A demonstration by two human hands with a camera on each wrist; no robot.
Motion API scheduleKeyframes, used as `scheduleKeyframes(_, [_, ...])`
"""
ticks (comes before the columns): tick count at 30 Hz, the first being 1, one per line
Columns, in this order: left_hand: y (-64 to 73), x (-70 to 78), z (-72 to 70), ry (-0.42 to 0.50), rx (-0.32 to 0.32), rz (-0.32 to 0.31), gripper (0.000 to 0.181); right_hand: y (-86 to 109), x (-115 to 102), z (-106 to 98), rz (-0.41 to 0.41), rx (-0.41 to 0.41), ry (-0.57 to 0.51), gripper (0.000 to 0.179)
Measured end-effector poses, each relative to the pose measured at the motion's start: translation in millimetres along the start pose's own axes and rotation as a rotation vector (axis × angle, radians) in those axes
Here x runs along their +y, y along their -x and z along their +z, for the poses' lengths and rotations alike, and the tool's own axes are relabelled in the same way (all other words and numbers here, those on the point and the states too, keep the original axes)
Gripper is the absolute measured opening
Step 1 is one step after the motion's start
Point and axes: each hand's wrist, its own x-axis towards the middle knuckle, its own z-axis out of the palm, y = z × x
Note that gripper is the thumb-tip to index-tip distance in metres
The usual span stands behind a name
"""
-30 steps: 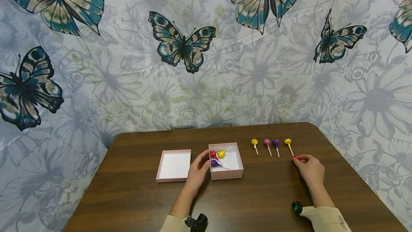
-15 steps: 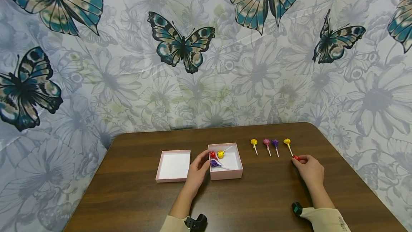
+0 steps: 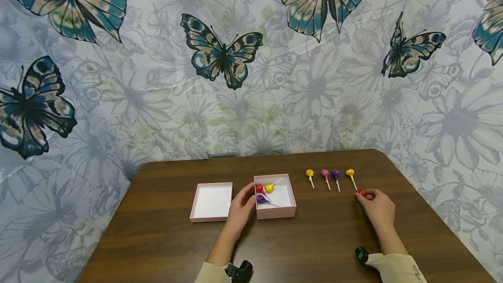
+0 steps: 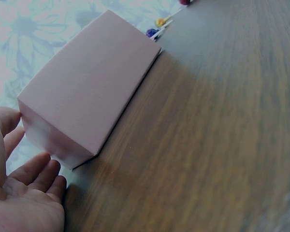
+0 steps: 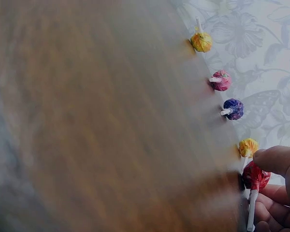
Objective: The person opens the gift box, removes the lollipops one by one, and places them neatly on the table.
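My right hand [image 3: 379, 208] pinches a red lollipop [image 5: 256, 176] by its wrapped head between thumb and fingers, low over the table's right part. Just behind it lies a yellow lollipop [image 3: 350, 172]. My left hand [image 3: 240, 208] touches the left side of a pink open box [image 3: 276, 212] without gripping it; the left wrist view shows the fingertips against that wall. Inside the box are a red lollipop [image 3: 260, 188], another yellow lollipop [image 3: 269, 188] and a purple lollipop [image 3: 261, 199], lying toward its left side.
Left of the box lies its pink-edged lid [image 3: 212, 202], white inside facing up. A row of yellow [image 3: 309, 173], pink [image 3: 325, 173] and purple lollipops [image 3: 335, 174] lies between box and right hand. The brown table [image 3: 306, 248] backs onto a butterfly-patterned cloth [image 3: 243, 112].
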Motion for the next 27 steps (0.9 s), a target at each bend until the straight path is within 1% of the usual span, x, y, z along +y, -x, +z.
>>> scheduleKeyframes(8, [0.2, 1.1, 0.0, 0.007, 0.002, -0.002, 0.044, 0.3, 0, -1, 0.015, -0.006, 0.008, 0.048])
scheduleKeyframes(10, [0.2, 1.7, 0.1, 0.016, 0.003, 0.003, 0.045, 1.4, -1, -2, 0.025, -0.001, -0.002, 0.05])
scheduleKeyframes(12, [0.4, 2.3, -0.1, 0.023, 0.004, 0.005, 0.045, 2.7, -4, -3, 0.018, 0.01, -0.019, 0.051])
scheduleKeyframes(15, [1.1, 3.3, -0.4, 0.01, 0.008, 0.004, 0.045, 5.0, -13, -6, -0.023, 0.05, -0.069, 0.047])
scheduleKeyframes(18, [1.2, 3.0, -1.1, -0.002, 0.009, -0.003, 0.045, 6.3, -27, -9, -0.086, 0.098, -0.117, 0.042])
scheduleKeyframes(21, [0.9, 1.8, -1.5, -0.007, 0.002, -0.002, 0.045, 8.0, -41, -12, -0.142, 0.127, -0.159, 0.038])
scheduleKeyframes(24, [1.1, 0.7, -1.5, -0.01, -0.001, -0.008, 0.045, 9.7, -55, -14, -0.195, 0.131, -0.185, 0.036])
scheduleKeyframes(27, [1.1, 1.0, -1.0, -0.014, -0.005, -0.006, 0.045, 11.9, -67, -16, -0.231, 0.122, -0.198, 0.034])
